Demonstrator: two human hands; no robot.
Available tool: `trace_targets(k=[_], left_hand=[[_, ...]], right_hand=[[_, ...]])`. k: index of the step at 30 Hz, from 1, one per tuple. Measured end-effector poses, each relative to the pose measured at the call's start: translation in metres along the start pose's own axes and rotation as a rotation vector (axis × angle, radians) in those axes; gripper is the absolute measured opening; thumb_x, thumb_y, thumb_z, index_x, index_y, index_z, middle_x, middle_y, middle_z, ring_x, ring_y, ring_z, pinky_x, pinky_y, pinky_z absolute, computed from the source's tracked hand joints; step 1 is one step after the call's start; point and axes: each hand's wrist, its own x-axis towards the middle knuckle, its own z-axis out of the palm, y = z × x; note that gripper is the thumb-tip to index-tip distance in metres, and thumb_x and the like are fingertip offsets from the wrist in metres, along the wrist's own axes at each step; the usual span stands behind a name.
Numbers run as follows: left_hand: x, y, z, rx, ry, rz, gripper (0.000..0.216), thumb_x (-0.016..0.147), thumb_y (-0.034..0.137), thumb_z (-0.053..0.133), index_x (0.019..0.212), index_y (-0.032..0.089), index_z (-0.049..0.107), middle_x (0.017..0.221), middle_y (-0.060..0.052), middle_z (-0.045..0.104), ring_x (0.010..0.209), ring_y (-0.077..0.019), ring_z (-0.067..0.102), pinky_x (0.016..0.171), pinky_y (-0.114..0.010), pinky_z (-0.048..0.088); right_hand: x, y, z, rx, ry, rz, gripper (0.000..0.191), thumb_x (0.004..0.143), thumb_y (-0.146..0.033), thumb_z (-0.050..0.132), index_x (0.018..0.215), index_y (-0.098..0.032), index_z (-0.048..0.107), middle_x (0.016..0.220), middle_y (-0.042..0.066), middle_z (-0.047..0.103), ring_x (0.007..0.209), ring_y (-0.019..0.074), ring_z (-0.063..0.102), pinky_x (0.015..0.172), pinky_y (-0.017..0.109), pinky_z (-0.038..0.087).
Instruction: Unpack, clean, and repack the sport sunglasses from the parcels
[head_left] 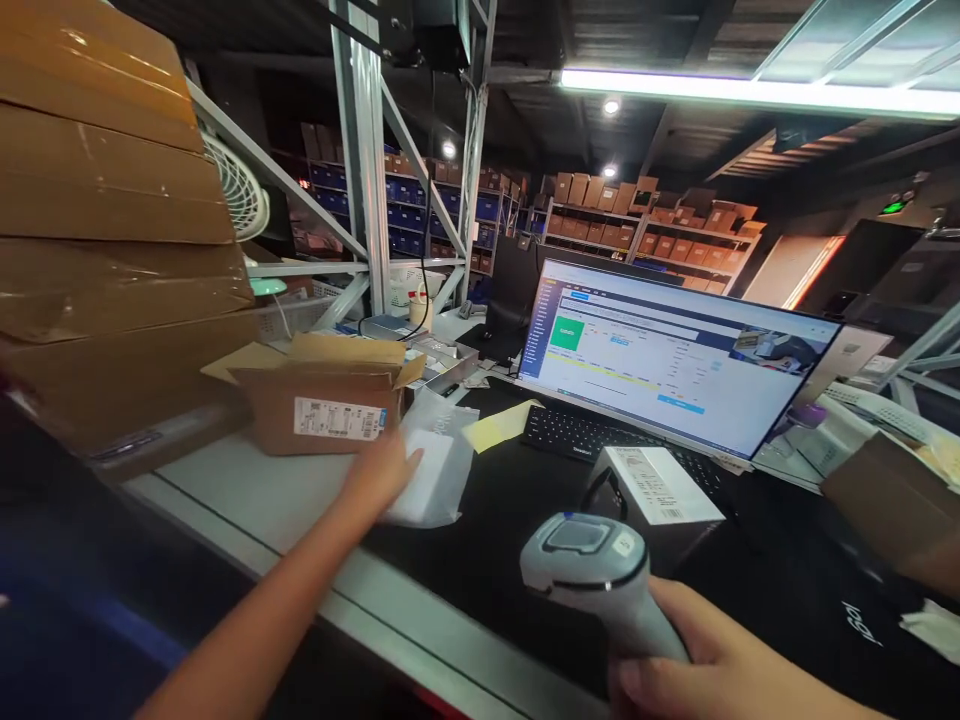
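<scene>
My right hand [697, 640] is wrapped round the handle of a grey barcode scanner [585, 550], held up over the desk's near edge. Its head points left, toward a clear plastic bag [442, 480] with a white item inside. At the bag's left side, my left hand [382, 465] grips it with the thumb showing on top; the other fingers are partly hidden and blurred. Just behind that hand stands an open cardboard box [322, 405] with a printed white label. Beyond the scanner, a white box with a label [664, 485] rests on the black mat.
A monitor [660, 360] stands behind a black keyboard [570, 435]. A yellow paper slip [502, 427] lies beside the keys. Large cartons [112, 190] are stacked at left. Another open carton [892, 500] sits at right on the black desk mat [780, 570].
</scene>
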Motion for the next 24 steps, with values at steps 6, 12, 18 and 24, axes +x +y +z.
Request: trace_targets(k=[6, 12, 18, 24], left_hand=[[0.007, -0.040, 0.020, -0.015, -0.145, -0.212, 0.026, 0.093, 0.039, 0.065, 0.099, 0.014, 0.065, 0.097, -0.005, 0.067, 0.088, -0.0188, 0.065, 0.083, -0.039, 0.054], [0.010, -0.048, 0.046, -0.223, -0.240, -0.254, 0.026, 0.095, 0.038, 0.063, 0.101, 0.013, 0.065, 0.092, -0.003, 0.067, 0.075, -0.0143, 0.065, 0.068, -0.031, 0.057], [-0.001, -0.045, 0.061, -0.332, -0.250, -0.191, 0.028, 0.097, 0.040, 0.060, 0.103, 0.013, 0.064, 0.087, -0.002, 0.066, 0.068, -0.0119, 0.063, 0.062, -0.027, 0.056], [0.000, -0.049, 0.061, -0.274, -0.198, -0.153, 0.026, 0.095, 0.039, 0.062, 0.091, 0.013, 0.063, 0.080, 0.001, 0.063, 0.065, -0.0114, 0.059, 0.062, -0.027, 0.052]], right_hand=[[0.043, 0.001, 0.009, 0.149, -0.094, -0.028, 0.041, 0.075, -0.041, 0.068, 0.103, -0.018, 0.050, 0.076, 0.000, 0.067, 0.047, 0.0096, 0.058, 0.049, 0.023, 0.043], [0.086, -0.010, 0.038, 0.188, -0.136, -0.021, 0.048, 0.074, -0.041, 0.064, 0.112, -0.017, 0.047, 0.071, -0.001, 0.068, 0.046, 0.0114, 0.059, 0.047, 0.024, 0.043], [0.127, -0.017, 0.066, 0.172, -0.167, 0.081, 0.041, 0.071, -0.032, 0.055, 0.108, -0.015, 0.048, 0.056, -0.003, 0.062, 0.042, 0.0140, 0.058, 0.042, 0.024, 0.046], [0.135, -0.018, 0.068, 0.158, -0.202, 0.129, 0.029, 0.060, -0.026, 0.051, 0.088, -0.021, 0.046, 0.051, -0.002, 0.059, 0.040, 0.0156, 0.059, 0.039, 0.023, 0.046]])
